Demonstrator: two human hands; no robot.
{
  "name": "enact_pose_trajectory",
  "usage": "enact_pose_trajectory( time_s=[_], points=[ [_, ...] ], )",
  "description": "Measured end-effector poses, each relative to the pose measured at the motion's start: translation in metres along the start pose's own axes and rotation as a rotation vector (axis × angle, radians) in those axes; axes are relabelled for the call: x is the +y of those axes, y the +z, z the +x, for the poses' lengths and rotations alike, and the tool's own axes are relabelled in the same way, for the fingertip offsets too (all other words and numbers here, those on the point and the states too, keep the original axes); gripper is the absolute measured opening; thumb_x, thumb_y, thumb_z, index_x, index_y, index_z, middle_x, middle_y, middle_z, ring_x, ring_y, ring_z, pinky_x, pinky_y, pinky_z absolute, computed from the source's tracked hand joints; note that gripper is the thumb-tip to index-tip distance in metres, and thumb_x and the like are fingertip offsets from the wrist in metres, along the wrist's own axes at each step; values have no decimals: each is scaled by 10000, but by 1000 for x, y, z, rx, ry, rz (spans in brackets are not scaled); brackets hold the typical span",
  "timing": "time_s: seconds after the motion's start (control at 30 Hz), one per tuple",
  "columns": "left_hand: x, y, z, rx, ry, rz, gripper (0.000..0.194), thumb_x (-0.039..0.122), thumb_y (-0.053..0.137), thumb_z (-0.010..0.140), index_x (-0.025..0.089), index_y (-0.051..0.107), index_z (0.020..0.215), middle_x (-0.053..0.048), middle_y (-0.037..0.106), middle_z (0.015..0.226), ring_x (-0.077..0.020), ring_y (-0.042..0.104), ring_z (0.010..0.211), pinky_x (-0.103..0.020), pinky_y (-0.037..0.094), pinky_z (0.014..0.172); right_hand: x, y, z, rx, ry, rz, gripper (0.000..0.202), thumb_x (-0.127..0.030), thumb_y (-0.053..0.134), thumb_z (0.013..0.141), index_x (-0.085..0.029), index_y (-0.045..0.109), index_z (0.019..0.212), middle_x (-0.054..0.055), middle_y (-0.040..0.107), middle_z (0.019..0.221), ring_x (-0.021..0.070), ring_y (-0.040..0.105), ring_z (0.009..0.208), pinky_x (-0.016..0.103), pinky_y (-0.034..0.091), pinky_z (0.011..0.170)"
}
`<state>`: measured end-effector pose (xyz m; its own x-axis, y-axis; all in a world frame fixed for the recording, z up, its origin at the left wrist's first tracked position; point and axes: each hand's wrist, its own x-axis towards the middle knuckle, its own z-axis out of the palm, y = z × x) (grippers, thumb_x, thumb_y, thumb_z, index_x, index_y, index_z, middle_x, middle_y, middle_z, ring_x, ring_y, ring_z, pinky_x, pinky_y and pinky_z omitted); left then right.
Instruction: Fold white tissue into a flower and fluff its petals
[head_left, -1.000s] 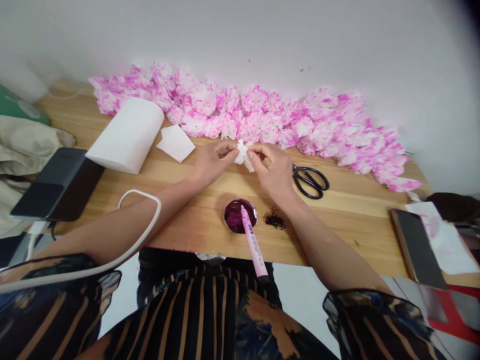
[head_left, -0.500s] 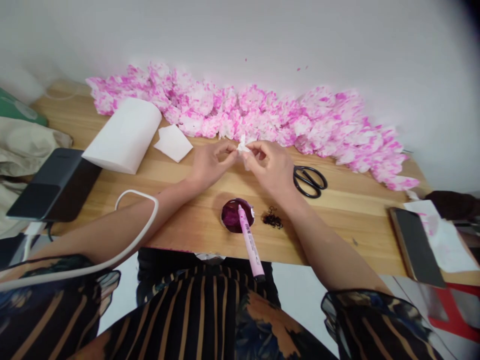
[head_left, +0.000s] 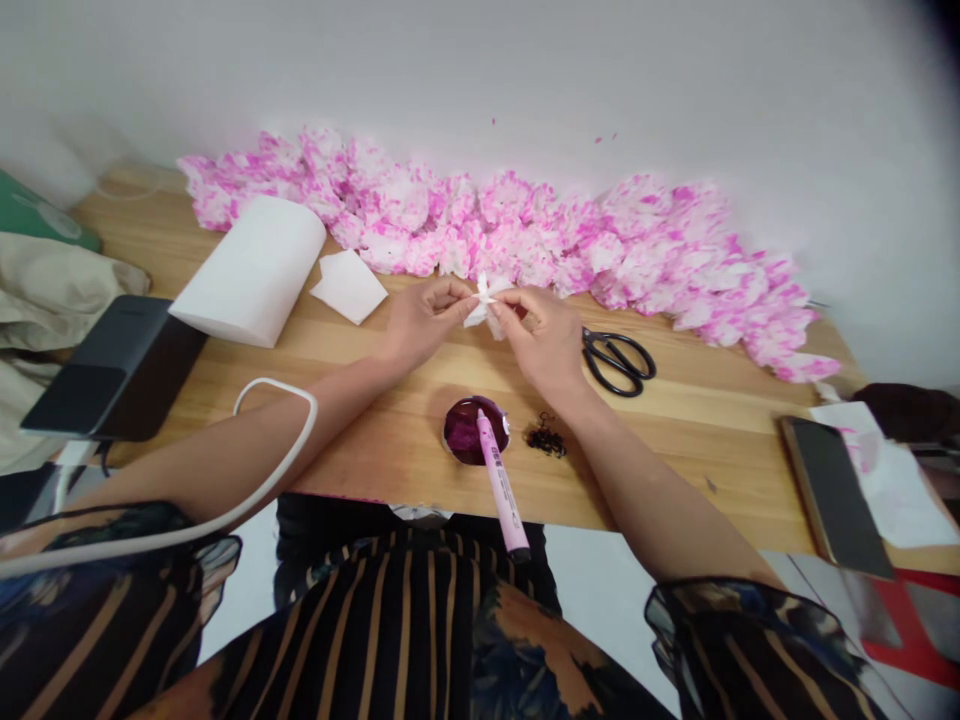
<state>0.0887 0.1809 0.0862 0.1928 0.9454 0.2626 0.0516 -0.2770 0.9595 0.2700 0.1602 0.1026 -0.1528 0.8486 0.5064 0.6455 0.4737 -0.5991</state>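
Between my hands is a small piece of white tissue (head_left: 486,300), gathered at its middle. My left hand (head_left: 429,318) pinches it from the left, and my right hand (head_left: 541,335) pinches it from the right. Just beyond stretches a long row of pink and white tissue flowers (head_left: 517,225). Below my hands a pink marker (head_left: 501,485) leans in a small bowl of dark magenta liquid (head_left: 461,430). Beside the bowl lies a little heap of dark thin ties (head_left: 546,437). Black-handled scissors (head_left: 621,362) lie right of my right hand.
A white paper roll (head_left: 251,268) and folded white sheets (head_left: 349,286) lie at the left. Nearer is a black device (head_left: 112,365) with a white cable (head_left: 289,470) crossing my left forearm. A phone (head_left: 836,495) and stained paper (head_left: 900,480) are at the right on the wooden table (head_left: 697,420).
The white tissue between my fingers now spreads out wider below the pinch. Both hands have stayed in nearly the same place.
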Motion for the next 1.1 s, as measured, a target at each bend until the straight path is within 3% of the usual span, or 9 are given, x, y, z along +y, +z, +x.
enact_pose_trajectory(
  time_s=[0.2,0.27,0.47,0.73,0.9,1.1],
  points=[
    [-1,0,1,95,-33,25,135,271,672,841,160,632,775,1,669,751,-104,593,696,-223,458,656,5,5,1,-48,257,355,177,-366,632,908,-221,690,825,-7,723,780,150,631,702,305,491,699],
    [-1,0,0,96,27,99,123,264,667,844,163,642,780,-5,690,774,-116,619,737,-234,479,697,3,3,1,-52,223,296,166,-358,624,907,-222,687,834,2,729,805,158,637,725,317,497,725],
    [3,-1,-5,64,179,308,144,293,652,884,172,674,810,-19,738,824,-143,666,797,-273,501,782,-5,-3,1,21,-79,-167,141,-352,631,926,-243,720,932,29,752,882,198,651,823,372,461,842],
    [5,0,-5,13,42,159,226,388,694,872,166,652,879,-32,716,852,-141,662,793,-255,512,734,-4,1,-2,-18,-96,-199,210,-294,547,988,-257,741,918,36,777,915,226,681,901,395,454,876],
    [0,0,-1,63,29,100,148,303,685,859,163,646,834,-17,687,796,-121,622,740,-238,486,676,-7,2,-2,6,26,-51,155,-293,591,942,-245,725,883,21,769,891,194,667,827,356,488,817],
    [-2,0,3,112,-44,13,112,249,654,834,169,596,782,3,655,740,-100,590,673,-221,463,636,4,8,1,-48,305,394,140,-334,632,873,-208,689,852,2,734,806,155,643,734,315,515,733]
  ],
)
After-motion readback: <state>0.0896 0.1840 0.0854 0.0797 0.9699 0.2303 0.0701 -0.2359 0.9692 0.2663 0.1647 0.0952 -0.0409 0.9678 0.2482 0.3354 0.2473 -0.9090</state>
